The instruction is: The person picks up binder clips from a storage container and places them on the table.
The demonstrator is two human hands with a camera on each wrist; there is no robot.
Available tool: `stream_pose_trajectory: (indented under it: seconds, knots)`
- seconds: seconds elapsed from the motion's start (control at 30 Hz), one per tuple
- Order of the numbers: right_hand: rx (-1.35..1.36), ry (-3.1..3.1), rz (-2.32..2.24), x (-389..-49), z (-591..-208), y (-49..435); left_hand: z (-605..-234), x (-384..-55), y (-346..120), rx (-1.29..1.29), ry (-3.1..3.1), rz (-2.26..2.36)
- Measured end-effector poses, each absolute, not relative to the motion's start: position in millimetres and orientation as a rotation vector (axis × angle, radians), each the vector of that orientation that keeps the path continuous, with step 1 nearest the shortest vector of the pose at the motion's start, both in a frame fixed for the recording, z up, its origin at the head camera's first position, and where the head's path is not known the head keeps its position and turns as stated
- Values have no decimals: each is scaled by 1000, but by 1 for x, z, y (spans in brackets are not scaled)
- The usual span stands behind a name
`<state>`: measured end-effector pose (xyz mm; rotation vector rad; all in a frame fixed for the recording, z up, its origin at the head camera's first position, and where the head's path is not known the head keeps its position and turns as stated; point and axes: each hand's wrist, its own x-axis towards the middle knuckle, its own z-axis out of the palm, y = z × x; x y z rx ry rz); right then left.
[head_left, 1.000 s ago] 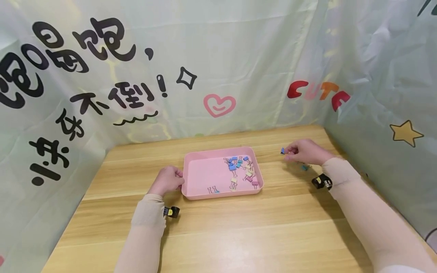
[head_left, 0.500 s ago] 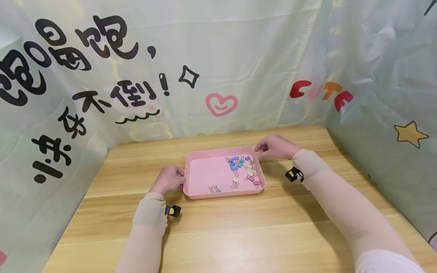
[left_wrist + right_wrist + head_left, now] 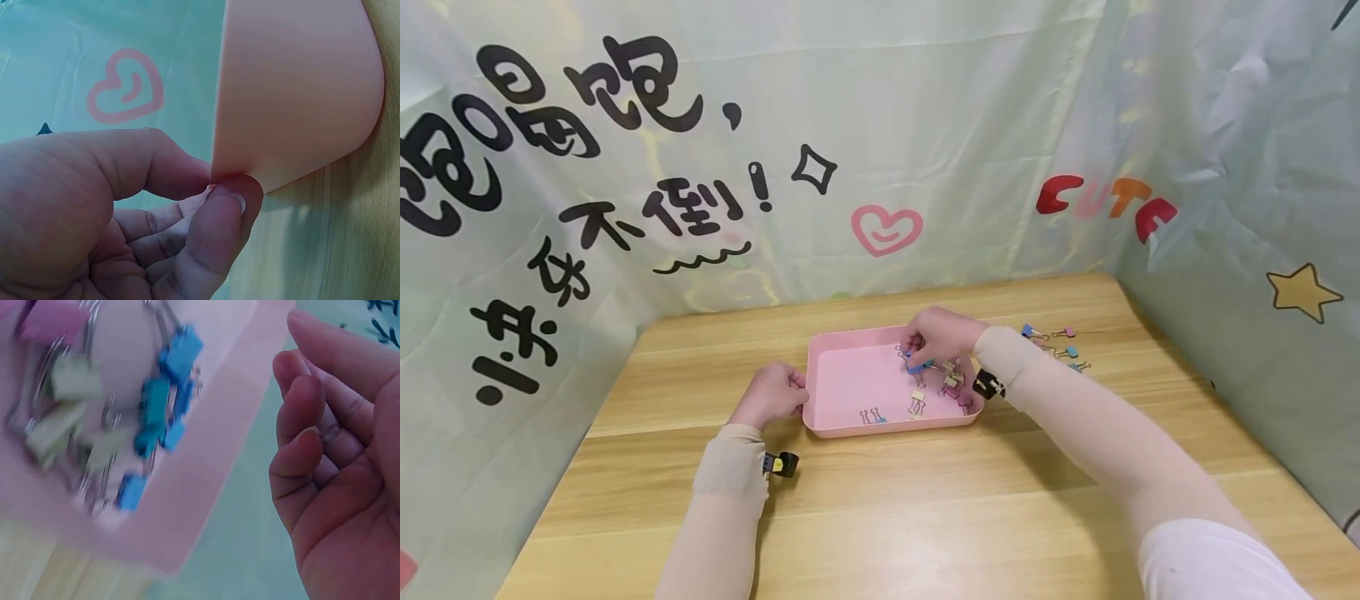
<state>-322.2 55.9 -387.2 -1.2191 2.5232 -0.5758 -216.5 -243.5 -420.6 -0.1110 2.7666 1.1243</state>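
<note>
My left hand (image 3: 769,395) pinches the left rim of a shallow pink tray (image 3: 842,379) between thumb and forefinger. The left wrist view shows the thumb on one side of the tray's wall (image 3: 294,81). Over the tray's right half is my right hand (image 3: 949,333), its fingers loosely bent. In the right wrist view this hand (image 3: 350,444) has nothing between thumb and fingers. Beneath it lie several small binder clips, among them a teal clip (image 3: 154,403), a blue clip (image 3: 131,492) and a pale yellow clip (image 3: 76,378). The hand covers some clips in the head view.
On the wooden table (image 3: 895,517), right of the tray, lies a small group of binder clips, including a blue clip (image 3: 1028,331) and a pink clip (image 3: 1066,332). A printed curtain (image 3: 970,167) hangs along the table's back and sides.
My right hand has left the clips on the table at right, where it held a blue binder clip, and moved left over the tray. The left hand stays on the rim.
</note>
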Motion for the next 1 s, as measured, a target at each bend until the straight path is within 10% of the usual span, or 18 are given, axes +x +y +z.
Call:
stream_pose_trajectory:
  seconds: [1.0]
  knots:
    - [-1450, 2160, -183, -281, -411, -28, -418, -216, -245, -88, 2784, 1097]
